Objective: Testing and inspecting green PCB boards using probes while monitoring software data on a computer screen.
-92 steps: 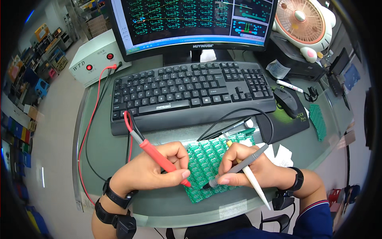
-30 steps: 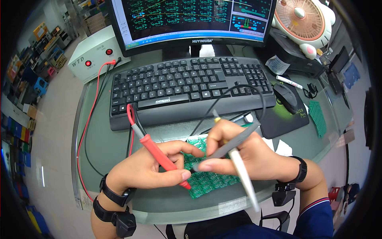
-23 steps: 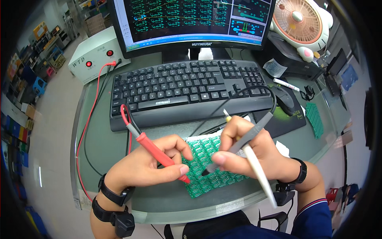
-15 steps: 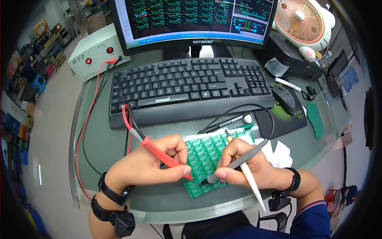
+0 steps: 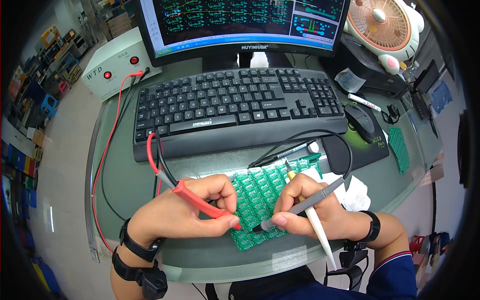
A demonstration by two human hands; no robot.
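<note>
A green panel of small printed circuit boards (image 5: 255,197) lies at a slant on the desk, between my hands. My left hand (image 5: 187,210) is closed round a red test probe (image 5: 202,202), its tip down at the panel's left part. From the right, my right hand (image 5: 312,210) pinches a grey test probe (image 5: 312,199) whose black tip reaches the panel near the red one. Whether either tip touches the board is too small to tell. Also tucked in my right hand is a slim tool with a white tapered handle (image 5: 318,227), yellow collar and dark narrow tip.
Beyond the panel stand a black keyboard (image 5: 235,107) and a monitor (image 5: 240,47). A white box with red lights (image 5: 117,65) at left feeds the leads. To the right are a mouse (image 5: 359,121), crumpled paper (image 5: 356,195), a green board strip (image 5: 398,150) and a fan (image 5: 380,25).
The view has shifted slightly. The red probe's rear end and its lead have swung a little left and down. Both hands keep their grips, with the tips still close together over the panel.
</note>
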